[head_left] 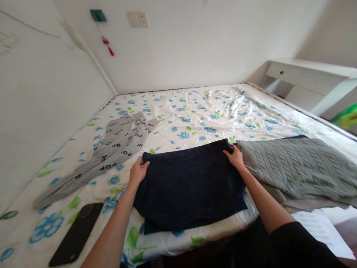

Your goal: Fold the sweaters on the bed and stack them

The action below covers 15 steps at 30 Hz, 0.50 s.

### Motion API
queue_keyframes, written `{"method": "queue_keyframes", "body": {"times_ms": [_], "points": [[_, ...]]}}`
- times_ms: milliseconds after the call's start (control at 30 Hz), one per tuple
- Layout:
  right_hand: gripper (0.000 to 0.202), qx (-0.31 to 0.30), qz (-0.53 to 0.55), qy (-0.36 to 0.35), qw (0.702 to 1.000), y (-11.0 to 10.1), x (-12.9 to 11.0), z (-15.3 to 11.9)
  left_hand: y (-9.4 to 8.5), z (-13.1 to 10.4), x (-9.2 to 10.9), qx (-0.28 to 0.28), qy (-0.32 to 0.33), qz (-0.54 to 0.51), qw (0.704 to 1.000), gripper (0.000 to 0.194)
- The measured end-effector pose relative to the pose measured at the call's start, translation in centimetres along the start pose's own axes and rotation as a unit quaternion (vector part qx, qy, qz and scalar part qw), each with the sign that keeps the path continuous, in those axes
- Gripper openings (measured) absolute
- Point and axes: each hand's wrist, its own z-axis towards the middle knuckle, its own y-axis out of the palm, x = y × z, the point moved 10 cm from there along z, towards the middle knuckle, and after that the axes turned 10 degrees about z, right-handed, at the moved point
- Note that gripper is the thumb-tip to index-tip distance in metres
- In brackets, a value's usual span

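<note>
A dark navy garment lies folded across the near edge of the bed, its far edge running between my two hands. My left hand pinches its far left corner between thumb and fingers. At the far right corner, my right hand grips the cloth the same way. Just right of that hand is a grey-green cable-knit sweater, folded and lying over other cloth. Grey trousers printed with black letters lie rumpled to the left.
A black phone rests on the floral bedsheet at the near left. White papers are at the near right. Beyond the bed's right side stands a white desk. Walls border the far and left sides.
</note>
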Motion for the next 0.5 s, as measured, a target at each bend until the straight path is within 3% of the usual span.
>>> {"method": "queue_keyframes", "body": {"times_ms": [167, 333, 500], "points": [[0.06, -0.057, -0.084, 0.038, 0.994, 0.5, 1.8, -0.5, 1.2, -1.2, -0.3, -0.085, 0.016, 0.101, 0.991, 0.078], [0.05, -0.089, -0.114, 0.051, 0.988, 0.7, 2.6, -0.7, 2.0, -2.0, -0.6, -0.16, 0.022, 0.189, 0.969, 0.061], [0.041, -0.082, -0.146, 0.045, 0.985, 0.1, 1.9, -0.5, 0.9, -1.6, 0.0, -0.167, 0.04, 0.112, 0.979, 0.045]]}}
